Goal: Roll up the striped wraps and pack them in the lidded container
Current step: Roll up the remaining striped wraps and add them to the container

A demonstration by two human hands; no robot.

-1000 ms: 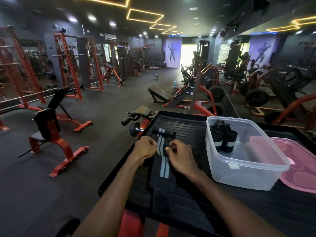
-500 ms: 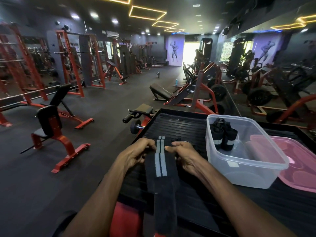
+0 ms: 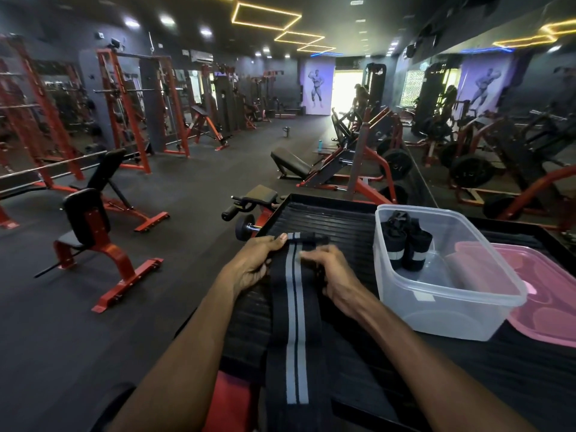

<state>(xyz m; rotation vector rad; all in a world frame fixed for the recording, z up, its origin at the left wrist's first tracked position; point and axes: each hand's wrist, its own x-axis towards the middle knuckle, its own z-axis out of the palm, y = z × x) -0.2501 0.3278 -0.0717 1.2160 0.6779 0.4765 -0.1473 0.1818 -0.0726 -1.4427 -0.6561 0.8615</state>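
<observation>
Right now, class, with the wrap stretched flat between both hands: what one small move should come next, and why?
Probably start rolling the far end toward the body. Both hands, left and right, grip the striped wrap at its far end; it is still unrolled, while two rolled wraps already stand in the clear container.

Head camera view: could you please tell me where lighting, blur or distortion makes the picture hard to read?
Head view: the bright doorway at the far end is blown out; the racks at the frame edges bow from wide-angle distortion; the right hand is slightly motion-blurred at its fingertips; the striped wrap and clear container read sharply despite the dim room.
</observation>
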